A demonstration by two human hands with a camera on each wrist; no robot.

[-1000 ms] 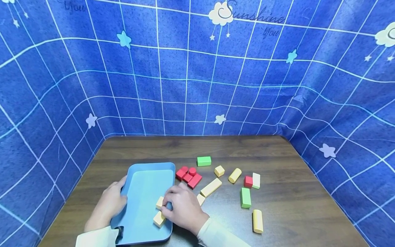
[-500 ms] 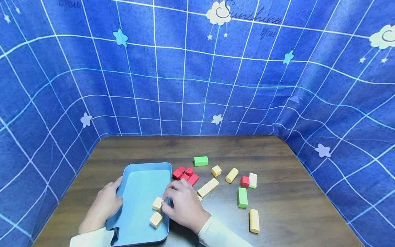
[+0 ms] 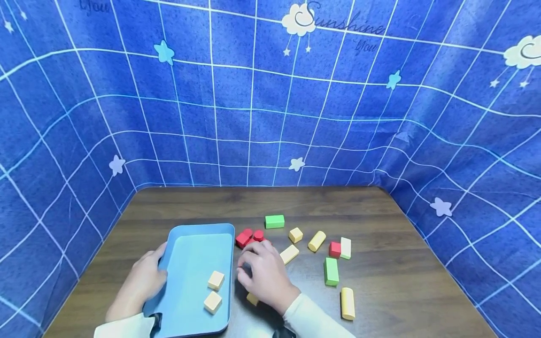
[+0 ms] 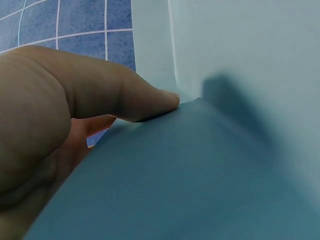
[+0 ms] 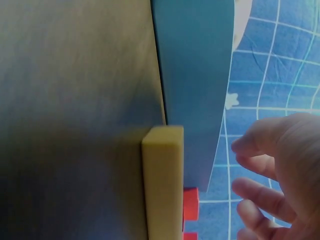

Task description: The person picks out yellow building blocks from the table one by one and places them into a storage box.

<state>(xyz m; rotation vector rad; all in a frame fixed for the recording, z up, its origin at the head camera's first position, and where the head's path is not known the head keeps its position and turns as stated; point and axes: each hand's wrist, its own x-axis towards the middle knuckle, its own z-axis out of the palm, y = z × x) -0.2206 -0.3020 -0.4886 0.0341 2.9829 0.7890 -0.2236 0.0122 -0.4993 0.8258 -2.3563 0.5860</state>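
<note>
My left hand (image 3: 143,277) grips the left rim of a blue tray (image 3: 181,253); the left wrist view shows the thumb (image 4: 135,95) over the tray's wall. Two pale yellow cube blocks (image 3: 216,280) lie inside the tray near its right side. Just outside the right rim, my right hand (image 3: 266,277) hovers with loosely bent fingers and nothing between them. Under its palm a yellow block (image 3: 252,299) peeks out, and in the right wrist view a yellow block (image 5: 165,185) stands close to the tray wall (image 5: 195,75), apart from the fingers (image 5: 265,200).
Several red blocks (image 3: 243,238) lie by the tray's right rim, partly behind the right hand. Farther right are a long yellow block (image 3: 289,254), a yellow cube (image 3: 296,234), yellow cylinders (image 3: 348,303), green blocks (image 3: 331,271), a red cube (image 3: 335,249) and a pale block (image 3: 345,248).
My right hand has moved right, from over the tray's yellow blocks to outside its rim, leaving two cubes in the tray. The left hand keeps its hold on the tray.
</note>
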